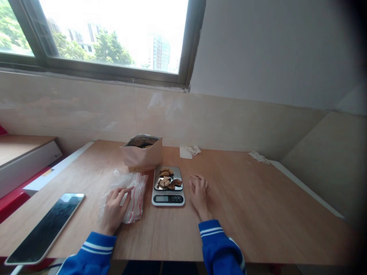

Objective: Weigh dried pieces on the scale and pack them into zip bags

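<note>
My left hand (117, 206) rests on a stack of clear zip-lock bags (137, 202) with red seal lines, its fingers stretched out. To the right of the bags stands a small digital kitchen scale (168, 204). On its metal plate lie several dried brown slices (164, 182), of a kind I cannot make out. My right hand (198, 193) lies on the table just right of the scale, fingers loosely extended, with nothing visible in it. Behind the scale, an opened brown paper pouch (143, 156) stands upright with more brown pieces inside.
A smartphone or tablet (47, 229) with a white cable lies at the table's left. Crumpled tissue (193, 150) and a white paper (185, 152) are by the wall. Another scrap of tissue (259, 157) lies farther right. A red stool (13, 206) is beside the table (258, 214).
</note>
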Available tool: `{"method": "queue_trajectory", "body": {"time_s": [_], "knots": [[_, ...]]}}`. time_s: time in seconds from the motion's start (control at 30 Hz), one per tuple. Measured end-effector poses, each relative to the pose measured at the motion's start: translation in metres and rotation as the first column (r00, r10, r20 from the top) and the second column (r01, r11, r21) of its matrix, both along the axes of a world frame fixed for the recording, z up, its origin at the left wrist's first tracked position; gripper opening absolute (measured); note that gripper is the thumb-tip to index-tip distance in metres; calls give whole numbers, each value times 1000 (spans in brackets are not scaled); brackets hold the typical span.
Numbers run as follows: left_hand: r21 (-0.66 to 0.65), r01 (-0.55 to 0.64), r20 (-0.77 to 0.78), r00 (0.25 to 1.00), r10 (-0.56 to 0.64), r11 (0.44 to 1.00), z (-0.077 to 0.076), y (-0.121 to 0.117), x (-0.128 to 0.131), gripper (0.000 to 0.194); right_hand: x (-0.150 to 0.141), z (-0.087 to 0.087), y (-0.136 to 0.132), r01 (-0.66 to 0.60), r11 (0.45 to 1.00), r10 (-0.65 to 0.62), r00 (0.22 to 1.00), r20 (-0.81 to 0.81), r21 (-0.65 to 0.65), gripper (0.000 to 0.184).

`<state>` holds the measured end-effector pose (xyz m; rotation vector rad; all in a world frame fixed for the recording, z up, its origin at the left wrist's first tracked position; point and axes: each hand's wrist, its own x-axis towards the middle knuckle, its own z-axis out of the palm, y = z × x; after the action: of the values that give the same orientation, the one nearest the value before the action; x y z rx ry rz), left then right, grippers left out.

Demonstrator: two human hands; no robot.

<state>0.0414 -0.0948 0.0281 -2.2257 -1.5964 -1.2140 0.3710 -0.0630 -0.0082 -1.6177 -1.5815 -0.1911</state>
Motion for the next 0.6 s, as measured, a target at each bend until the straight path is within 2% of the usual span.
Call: {"method": "queue_trajectory", "body": {"time_s": [0.13, 0.3, 0.37, 0.43, 0.53, 0.6], "knots": [[1, 17, -1, 1000, -17, 1000, -3, 1, -1, 25, -17, 5, -3, -114, 993, 117, 989, 84, -39, 28], [-4, 17, 4, 1000, -17, 1000, -4, 0, -1, 25, -22, 5, -1, -81, 997, 81, 994, 73, 4, 19], [0, 14, 4, 1000, -14, 1000, -4, -1, -2, 24, -18, 6, 0, 18, 999, -19, 1000, 22, 47, 20], [3, 12, 4, 1000, -12, 1000, -3, -1, -2, 24, -9, 6, 1, 191, 979, -187, 981, -48, 77, 23], [3, 19, 1, 1000, -19, 1000, -4, 0, -2, 24, 6, 5, 2, 435, 898, -423, 895, -142, 64, 26], [-1, 22, -5, 1000, -22, 1000, -4, 0, -2, 24, 14, 3, 2, 521, 853, -509, 843, -174, 27, 27]]}}
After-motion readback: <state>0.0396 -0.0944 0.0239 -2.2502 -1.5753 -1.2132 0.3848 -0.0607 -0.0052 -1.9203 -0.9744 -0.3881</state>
